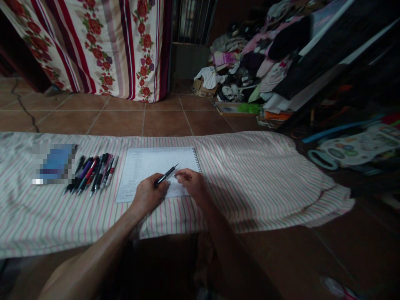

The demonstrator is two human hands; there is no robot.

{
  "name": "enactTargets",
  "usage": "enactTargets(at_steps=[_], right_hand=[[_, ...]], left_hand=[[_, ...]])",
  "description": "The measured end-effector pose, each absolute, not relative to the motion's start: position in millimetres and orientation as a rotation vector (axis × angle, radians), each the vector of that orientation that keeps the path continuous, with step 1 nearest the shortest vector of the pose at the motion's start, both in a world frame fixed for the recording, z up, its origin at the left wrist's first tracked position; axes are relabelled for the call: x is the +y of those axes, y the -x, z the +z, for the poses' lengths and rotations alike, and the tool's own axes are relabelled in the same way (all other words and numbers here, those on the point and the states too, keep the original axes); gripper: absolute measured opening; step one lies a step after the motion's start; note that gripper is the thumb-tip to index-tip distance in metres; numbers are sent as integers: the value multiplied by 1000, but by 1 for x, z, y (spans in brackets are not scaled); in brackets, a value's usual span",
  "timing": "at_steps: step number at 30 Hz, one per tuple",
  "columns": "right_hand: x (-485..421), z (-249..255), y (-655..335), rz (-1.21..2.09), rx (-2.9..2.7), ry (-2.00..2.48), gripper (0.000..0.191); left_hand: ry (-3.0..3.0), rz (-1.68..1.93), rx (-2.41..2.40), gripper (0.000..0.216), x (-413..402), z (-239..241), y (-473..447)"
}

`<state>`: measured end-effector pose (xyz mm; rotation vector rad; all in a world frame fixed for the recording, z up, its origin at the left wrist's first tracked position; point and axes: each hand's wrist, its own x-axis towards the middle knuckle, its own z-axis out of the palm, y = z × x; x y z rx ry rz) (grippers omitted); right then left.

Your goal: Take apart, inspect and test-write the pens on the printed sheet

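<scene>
The left hand (149, 192) holds a dark pen (166, 176) above a spiral-bound notebook (164, 156), its fingers closed around the lower part of the barrel while the narrow end sticks out up and to the right, aimed towards the other hand. The right hand (193, 182) is just beside that end, its fingers bent and the tips drawn close together over the page; whether they pinch some small part or touch the pen, I cannot tell. The notebook lies open on the counter (259, 183), which is covered with a striped cloth (62, 221) in pale, grey and pink lines, and its coil runs along the right edge, partly hidden by the right hand. Print shows down the left side of the page, too small to read. To the left of the notebook, near it, a row of pens (93, 174) lies side by side at a slant, mostly black, with some red, purple and white among them. Further left is a pixelated blue object (56, 163), its details blurred out. Beyond the counter are a brown tiled floor (121, 118), a floral curtain (93, 46) and, to the right, a heap of clothes (246, 58) behind a cardboard box (204, 88)
</scene>
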<state>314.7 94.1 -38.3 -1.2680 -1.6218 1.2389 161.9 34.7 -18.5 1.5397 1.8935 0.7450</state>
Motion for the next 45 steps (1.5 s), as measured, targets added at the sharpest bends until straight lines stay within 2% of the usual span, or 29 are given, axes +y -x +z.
enactTargets(at_steps=[7, 14, 24, 45], right_hand=[[93, -38, -315, 1183, -1722, 1234, 19], [106, -42, -326, 574, -1888, 1408, 14], [110, -60, -329, 212, -1947, 1439, 9], [110, -74, -333, 146, -1965, 1297, 16]], left_hand=[[-1483, 765, 1918, 26, 39, -23, -166], [-1476, 676, 1978, 30, 37, -12, -166], [-1568, 534, 2024, 29, 36, -9, -161], [-1580, 412, 2049, 32, 30, -4, -153]])
